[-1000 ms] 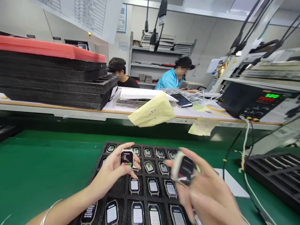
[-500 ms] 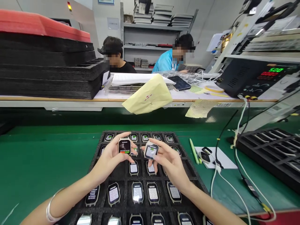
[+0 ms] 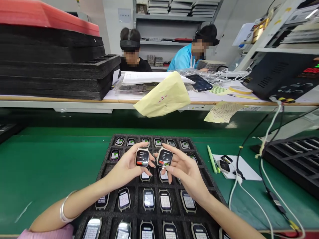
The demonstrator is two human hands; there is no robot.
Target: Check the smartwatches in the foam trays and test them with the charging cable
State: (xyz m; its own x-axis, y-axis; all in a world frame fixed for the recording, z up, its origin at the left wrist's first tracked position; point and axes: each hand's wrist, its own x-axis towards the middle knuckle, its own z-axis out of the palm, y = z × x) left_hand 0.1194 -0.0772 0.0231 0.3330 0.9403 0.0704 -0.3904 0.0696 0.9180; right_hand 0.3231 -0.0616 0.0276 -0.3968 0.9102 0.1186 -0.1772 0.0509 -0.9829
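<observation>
Since the frame one second earlier, the right hand has moved inward, bringing the right smartwatch beside the left hand. Green work surface extends beneath the fingers and to both sides of them. Directly below the fingers lies the black foam tray; its compartments hold further smartwatches. Both hands are grasping: left fingers and thumb grip the left smartwatch, right fingers and thumb the right one. Both raised watches sit between the two hands' fingertips, near each other but apart, screens toward the wearer. Each dark display carries small white text, illegible, above a red bar. For good handling, support each case by its rim, keep thumbs clear of the glass, and prevent case-to-case contact.
</observation>
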